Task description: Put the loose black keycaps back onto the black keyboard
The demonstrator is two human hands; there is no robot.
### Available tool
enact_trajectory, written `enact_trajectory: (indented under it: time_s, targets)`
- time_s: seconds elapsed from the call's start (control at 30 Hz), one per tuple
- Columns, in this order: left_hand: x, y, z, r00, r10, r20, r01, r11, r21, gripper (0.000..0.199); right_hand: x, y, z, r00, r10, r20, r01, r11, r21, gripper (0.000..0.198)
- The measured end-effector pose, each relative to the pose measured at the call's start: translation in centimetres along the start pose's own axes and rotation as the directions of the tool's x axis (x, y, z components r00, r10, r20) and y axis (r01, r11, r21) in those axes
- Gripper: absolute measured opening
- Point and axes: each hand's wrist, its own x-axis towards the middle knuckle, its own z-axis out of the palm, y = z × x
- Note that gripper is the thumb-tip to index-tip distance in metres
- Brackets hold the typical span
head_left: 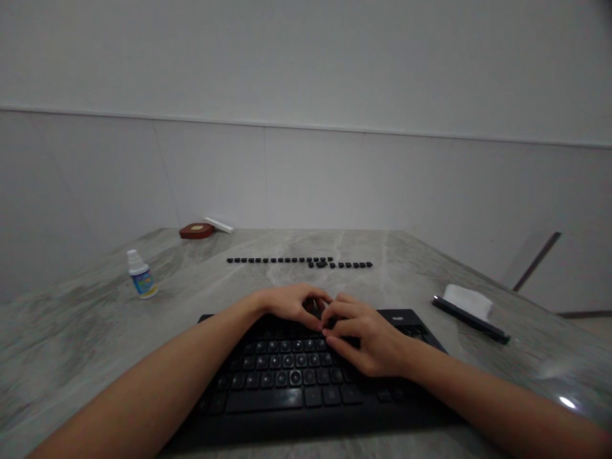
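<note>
A black keyboard (262, 400) lies in front of me on the marbled table, its lower rows of keys showing between my forearms. Over its upper right part, my left hand (292, 303) curls with thumb and fingertips brought together. My right hand (364, 336) meets it there, fingers bent and pinched near the top row of keys. The fingertips of both hands touch or nearly touch, and whatever they grip is too small and hidden to make out. Beyond the keyboard, several loose black keycaps (273, 260) stand in a long row, with a shorter row in front at the right.
A white spray bottle (143, 275) with a blue label stands at the left. Toward the back left are a reddish-brown box (196, 231) and a white flat object (218, 225). On the right, a long black tool (471, 319) lies beside a white cloth or tissue (468, 300).
</note>
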Motion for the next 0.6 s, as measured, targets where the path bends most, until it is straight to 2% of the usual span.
enact_trajectory:
  time_s: [0.2,0.33,0.43,0.5,0.6]
  targets:
    - [0.2,0.4,0.1,1.0,0.019,-0.001,-0.019,1.0,0.018,0.035,0.0,0.0,-0.4,0.98,0.172,0.103,-0.177,0.983,0.044,0.023]
    - [0.2,0.1,0.2,0.998,0.058,-0.006,-0.058,0.997,0.051,0.037,-0.2,0.3,-0.7,0.98,0.163,0.115,-0.173,0.982,0.081,0.022]
    - [0.1,-0.7,0.3,0.997,-0.009,-0.08,0.015,0.997,0.071,0.031,0.3,1.3,-0.7,0.981,0.161,0.11,-0.175,0.976,0.127,0.022]
    - [0.1,-1.3,0.3,0.978,-0.081,-0.194,0.106,0.987,0.122,0.023,1.1,2.8,-0.7,0.97,0.228,0.087,-0.234,0.97,0.068,0.024]
    - [0.4,-2.1,0.1,0.93,-0.136,-0.341,0.211,0.959,0.191,0.022,3.4,6.0,-0.8,0.937,0.348,-0.004,-0.339,0.91,-0.238,0.015]
